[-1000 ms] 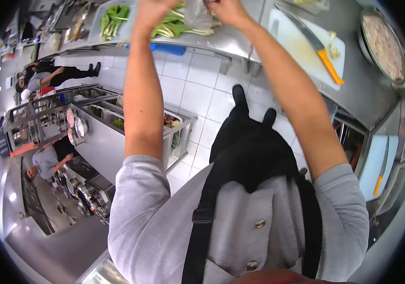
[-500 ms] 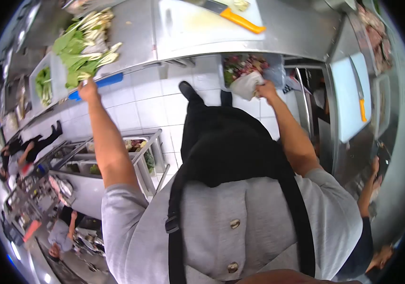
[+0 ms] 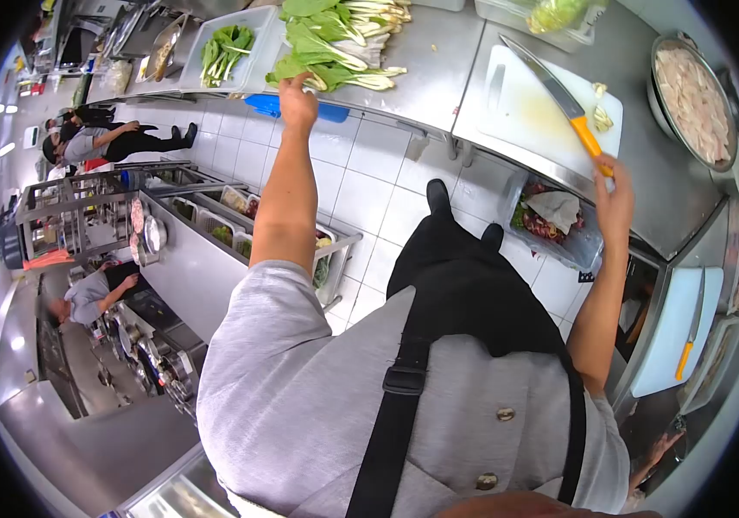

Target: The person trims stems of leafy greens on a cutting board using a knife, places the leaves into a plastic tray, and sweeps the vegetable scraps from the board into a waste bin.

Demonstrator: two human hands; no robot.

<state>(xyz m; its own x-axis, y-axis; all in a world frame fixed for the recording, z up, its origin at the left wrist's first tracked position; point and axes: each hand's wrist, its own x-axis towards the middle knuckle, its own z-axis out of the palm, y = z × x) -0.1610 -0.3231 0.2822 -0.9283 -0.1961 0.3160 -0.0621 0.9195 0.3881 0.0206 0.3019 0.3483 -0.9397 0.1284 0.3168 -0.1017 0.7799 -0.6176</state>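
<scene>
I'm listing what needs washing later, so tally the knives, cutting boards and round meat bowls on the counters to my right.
Knives: 2 (orange-handled knife by your right hand, farther-right knife)
Cutting boards: 2 (white board, pale blue board)
Round meat bowls: 1 (metal bowl)
Total: 5

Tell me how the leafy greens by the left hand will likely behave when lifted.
The leafy greens will probably flop at their broad, thin leaves, while the thicker pale stalks should stay stiffer. They seem to overlap loosely, so a pinch by the left hand may leave some behind. The thin leaves could tear if tugged.
</scene>
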